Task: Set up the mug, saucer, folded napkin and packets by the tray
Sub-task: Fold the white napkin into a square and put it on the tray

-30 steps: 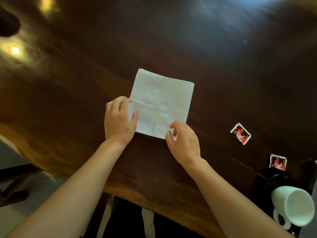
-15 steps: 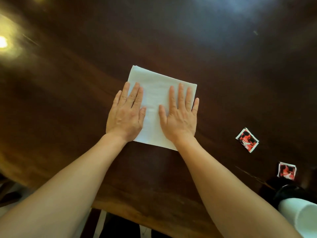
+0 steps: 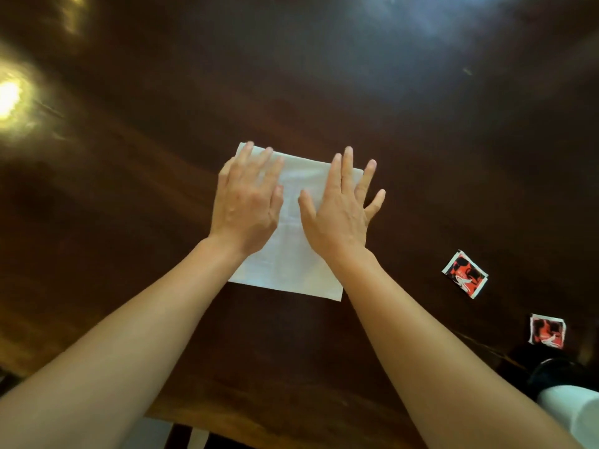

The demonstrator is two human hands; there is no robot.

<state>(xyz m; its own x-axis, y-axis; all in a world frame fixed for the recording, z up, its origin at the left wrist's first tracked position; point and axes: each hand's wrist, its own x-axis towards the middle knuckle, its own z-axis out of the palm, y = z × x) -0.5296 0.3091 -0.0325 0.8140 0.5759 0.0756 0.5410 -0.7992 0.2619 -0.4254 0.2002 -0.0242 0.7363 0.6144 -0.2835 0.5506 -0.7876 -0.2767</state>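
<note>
A white paper napkin (image 3: 291, 264) lies flat on the dark wooden table (image 3: 421, 124). My left hand (image 3: 248, 202) rests flat on its left half, fingers straight and reaching the far edge. Beside it, my right hand (image 3: 340, 209) presses the right half with fingers spread, the outer ones past the napkin's right edge. Two red-and-black packets lie to the right: one (image 3: 465, 274) further away, one (image 3: 547, 330) nearer. The white mug (image 3: 573, 413) shows partly at the bottom right corner, next to a dark saucer (image 3: 551, 374).
The table's near edge (image 3: 259, 426) runs along the bottom, with floor and dark chair parts below it. Bright lamp reflections glare on the tabletop at the left (image 3: 9, 95).
My hands went from holding the napkin's near corners to lying flat on it, then slid away from me toward its far edge. The view has shifted slightly.
</note>
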